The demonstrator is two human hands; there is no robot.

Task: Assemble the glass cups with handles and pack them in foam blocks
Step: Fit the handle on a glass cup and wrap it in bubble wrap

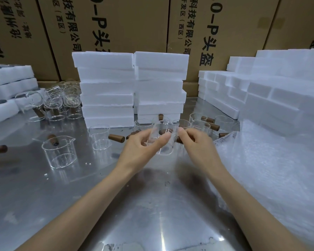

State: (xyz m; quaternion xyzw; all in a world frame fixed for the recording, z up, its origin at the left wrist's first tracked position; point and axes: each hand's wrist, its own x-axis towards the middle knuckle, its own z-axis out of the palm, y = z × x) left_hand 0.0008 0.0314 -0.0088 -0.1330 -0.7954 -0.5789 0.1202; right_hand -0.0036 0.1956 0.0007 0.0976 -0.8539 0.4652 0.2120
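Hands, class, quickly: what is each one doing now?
Left hand: holding the glass cup.
Right hand: gripping the wooden handle at the cup's side.

Left hand point(145, 144) and right hand point(194, 142) raised, fingers pinching.

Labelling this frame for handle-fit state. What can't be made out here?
- Head view: the wooden handle at the held glass cup is mostly covered by the right hand; whether it is seated cannot be told.
- The cup itself is motion-blurred, and the left hand covers its near side.
- Contents of the foam trays at far left are cut off by the frame edge.
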